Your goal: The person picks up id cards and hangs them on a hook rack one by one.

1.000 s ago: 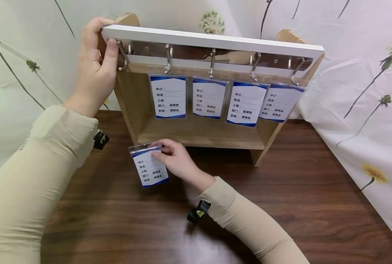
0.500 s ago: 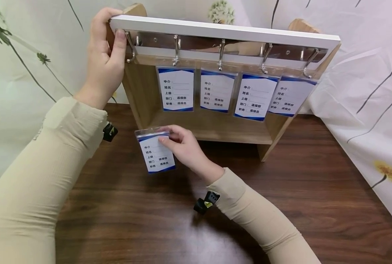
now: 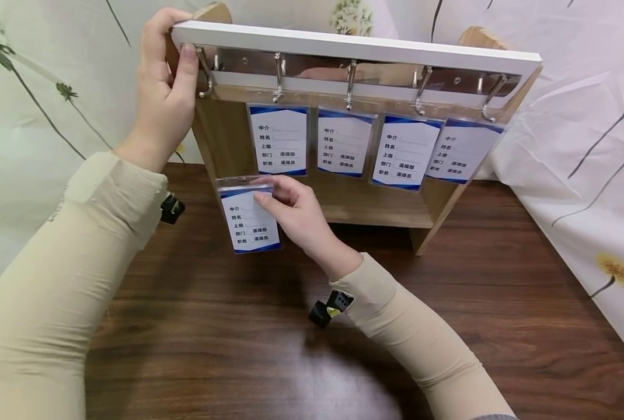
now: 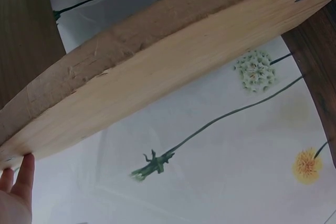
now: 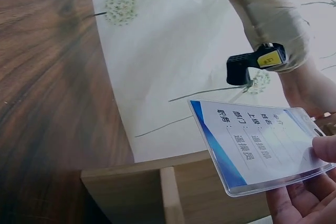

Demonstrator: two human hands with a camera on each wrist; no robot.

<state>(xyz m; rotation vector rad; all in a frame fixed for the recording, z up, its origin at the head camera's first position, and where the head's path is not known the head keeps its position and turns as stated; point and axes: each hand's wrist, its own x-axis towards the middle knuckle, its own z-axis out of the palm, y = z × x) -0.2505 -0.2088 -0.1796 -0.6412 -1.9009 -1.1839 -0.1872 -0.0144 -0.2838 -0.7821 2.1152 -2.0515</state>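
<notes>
My right hand [image 3: 303, 216] pinches a badge card in a clear plastic sleeve [image 3: 250, 221] near its top right corner, thumb on the printed face. In the right wrist view the badge card [image 5: 257, 148] shows its blue edge, with fingers behind it. The left hand [image 3: 166, 87] grips the left end of the rack's white board [image 3: 343, 39], thumb on the front beside the leftmost hook [image 3: 205, 73], which bears no card. In the left wrist view fingertips [image 4: 26, 169] touch the wooden side panel [image 4: 173, 51].
Several badge cards hang from the other hooks, the nearest being a badge card [image 3: 279, 140] on the second hook. Below them is a wooden shelf [image 3: 375, 209]. The rack stands on a dark wood table [image 3: 227, 350], before a flower-patterned cloth [image 3: 569, 116].
My right hand has raised the badge card toward the hook board. The left hand keeps its grip on the board's end. The head view has shifted slightly.
</notes>
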